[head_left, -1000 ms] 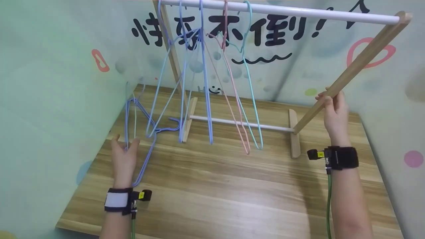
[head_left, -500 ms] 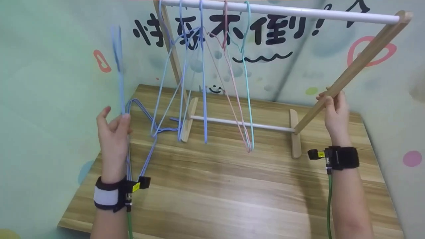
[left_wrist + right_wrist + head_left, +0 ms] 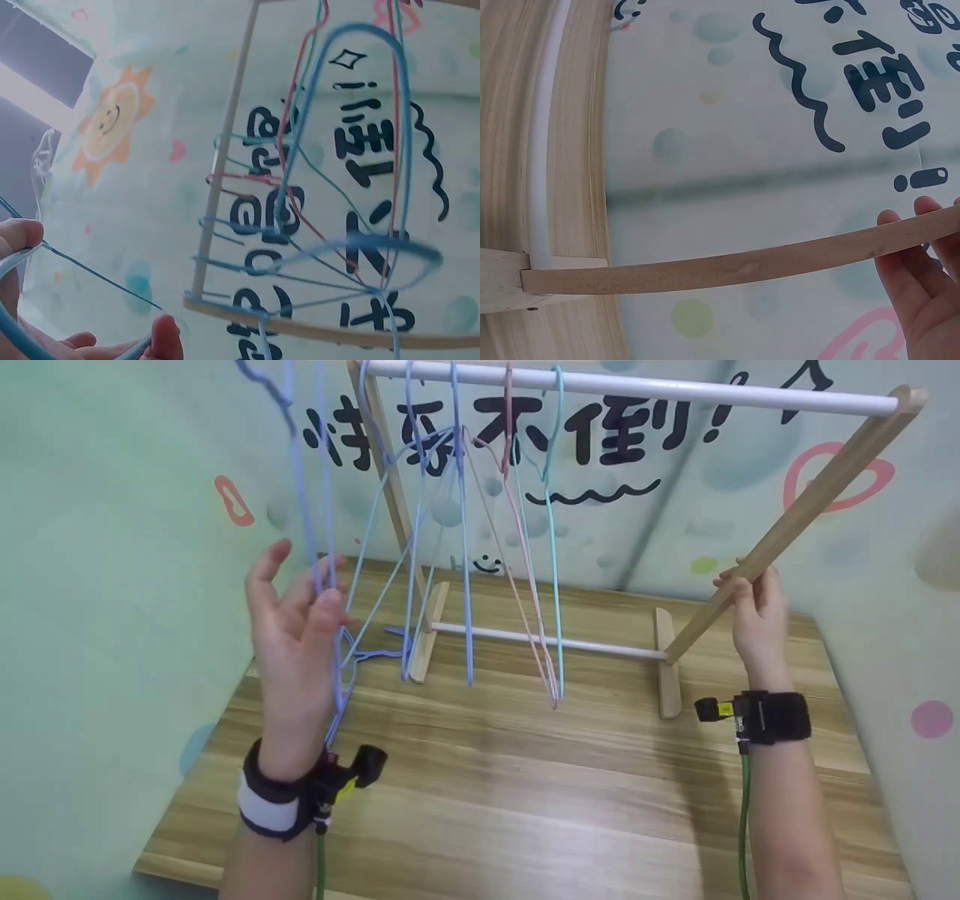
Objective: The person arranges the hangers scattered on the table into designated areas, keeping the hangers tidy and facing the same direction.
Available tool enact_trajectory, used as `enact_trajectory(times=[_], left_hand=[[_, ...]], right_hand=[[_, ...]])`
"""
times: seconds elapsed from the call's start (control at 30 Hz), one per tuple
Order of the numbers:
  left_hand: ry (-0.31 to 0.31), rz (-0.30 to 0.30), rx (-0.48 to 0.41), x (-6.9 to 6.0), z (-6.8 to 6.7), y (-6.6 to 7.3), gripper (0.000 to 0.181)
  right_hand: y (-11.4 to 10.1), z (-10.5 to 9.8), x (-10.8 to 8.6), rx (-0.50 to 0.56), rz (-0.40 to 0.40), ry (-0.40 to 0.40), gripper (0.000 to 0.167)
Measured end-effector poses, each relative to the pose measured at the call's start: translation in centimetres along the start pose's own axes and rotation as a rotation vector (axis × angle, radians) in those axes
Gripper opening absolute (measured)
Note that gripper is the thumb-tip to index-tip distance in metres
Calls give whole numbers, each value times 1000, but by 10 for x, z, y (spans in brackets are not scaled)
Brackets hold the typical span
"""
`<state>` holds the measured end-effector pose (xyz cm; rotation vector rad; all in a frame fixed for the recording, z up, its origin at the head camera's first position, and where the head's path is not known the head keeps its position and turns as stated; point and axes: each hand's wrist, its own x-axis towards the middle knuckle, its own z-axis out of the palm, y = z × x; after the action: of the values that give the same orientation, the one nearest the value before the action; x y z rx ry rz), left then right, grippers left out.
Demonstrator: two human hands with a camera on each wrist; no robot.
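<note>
In the head view the left hand [image 3: 296, 637] pinches a blue hanger [image 3: 301, 495] between thumb and fingers, holding it upright left of the rack; its hook reaches the top edge. Fingers [image 3: 166, 339] touch the hanger in the left wrist view. The right hand [image 3: 759, 619] grips the rack's slanted wooden post [image 3: 799, 521], also seen in the right wrist view [image 3: 742, 266]. On the white rail [image 3: 675, 388] hang several blue hangers [image 3: 466, 585], a pink one [image 3: 519, 521] and a turquoise one [image 3: 553, 547].
More blue hangers [image 3: 375, 654] lie on the wooden table [image 3: 525, 795] at the left, partly hidden by the left hand. The rack's wooden feet [image 3: 667, 682] stand on the table, joined by a lower white bar [image 3: 615, 647]. A printed cloth wall stands behind.
The left hand has risen from the lying hangers, lifting a blue hanger up and then rightward toward the rack. The hanging pink and turquoise hangers have swung slightly. The right hand stays on the post.
</note>
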<state>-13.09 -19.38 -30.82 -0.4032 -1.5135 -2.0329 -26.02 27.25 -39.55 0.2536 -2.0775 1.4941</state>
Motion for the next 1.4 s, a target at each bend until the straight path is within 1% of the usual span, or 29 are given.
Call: enact_trajectory(times=[0.13,0.23,0.4,0.5,0.57,0.7,0.83,0.9,1.0,1.07,1.13,1.2,1.3,1.4], left_hand=[[-85,8,-44,-4,24,6,73],[-165,17,-42,-8,38,7,73],[-329,4,-59,-21,55,4,75],[-415,-32,-67,-31,61,4,74],[-455,-78,-56,-39,65,5,74],[-514,-184,-27,-52,68,8,73],[-565,-267,-48,-61,70,9,68],[-586,-321,-70,-66,71,10,65],[-612,-404,-104,-75,72,11,66],[-634,-451,-107,-81,72,11,67],[-667,-479,-105,-88,72,11,69],[-705,-502,-99,-93,73,10,71],[-748,-550,-85,-96,78,9,74],[-755,-607,-64,-91,88,9,73]], right_hand=[[-1,-1,0,-2,10,-7,25],[-1,-1,0,4,27,-7,25],[-2,-2,2,-10,29,-3,26],[-2,-1,3,-6,30,-3,26],[-2,0,3,-3,27,-3,26],[-3,0,2,18,28,-8,27],[-1,-1,2,23,13,-4,27],[4,-2,3,22,6,0,26],[17,-3,5,30,-5,11,27],[24,-3,7,38,-5,17,28],[28,-3,7,45,-6,22,28],[21,-3,5,52,-10,20,28],[20,-3,5,52,-9,20,28],[14,-2,4,43,-3,15,27]])
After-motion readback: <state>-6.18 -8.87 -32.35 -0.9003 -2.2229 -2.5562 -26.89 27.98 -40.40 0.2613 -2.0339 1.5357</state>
